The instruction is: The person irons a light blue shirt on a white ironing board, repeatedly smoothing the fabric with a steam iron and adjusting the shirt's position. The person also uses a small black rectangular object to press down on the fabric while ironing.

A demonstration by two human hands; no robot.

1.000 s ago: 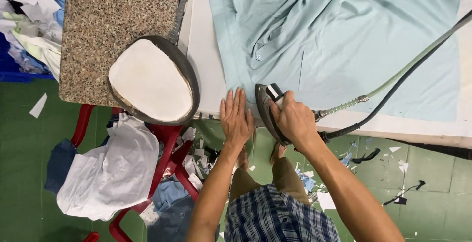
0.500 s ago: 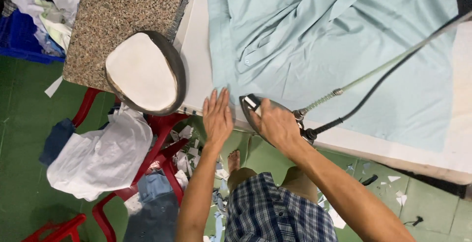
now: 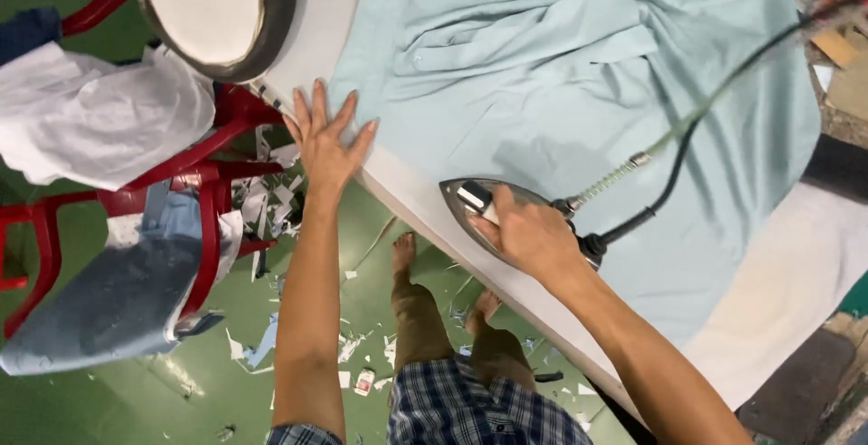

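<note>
At the far left of the frame a crumpled white cloth (image 3: 86, 119) sagged over a red metal chair frame (image 3: 203, 169), with a soft blue-grey garment (image 3: 108, 296) hanging below it. Above them, at the upper left, sat an oval pad (image 3: 212, 6), its smooth pale face ringed by a dark rim. Paper and fabric scraps (image 3: 271, 210) littered the green floor (image 3: 72, 409).

The left hand (image 3: 325, 142) lay flat and open, fingers spread, gripping nothing, its palm pressed at the near corner of the pale blue shirt (image 3: 561, 74) where the cloth met the white padded ironing surface (image 3: 312, 42). The shirt was thin, matte and softly creased (folds bunched toward the top centre) and spread from that hand across the middle of the frame to the upper right.

Right of centre, the right hand (image 3: 529, 232) was clenched around the handle of the steam iron (image 3: 475, 201), a pointed, dark metal-soled tool resting on the shirt's lower edge, tip toward the left hand and well apart from it. From the iron's back a black cord (image 3: 669, 183) and a pale braided hose (image 3: 624, 174) rose toward the upper right.
</note>
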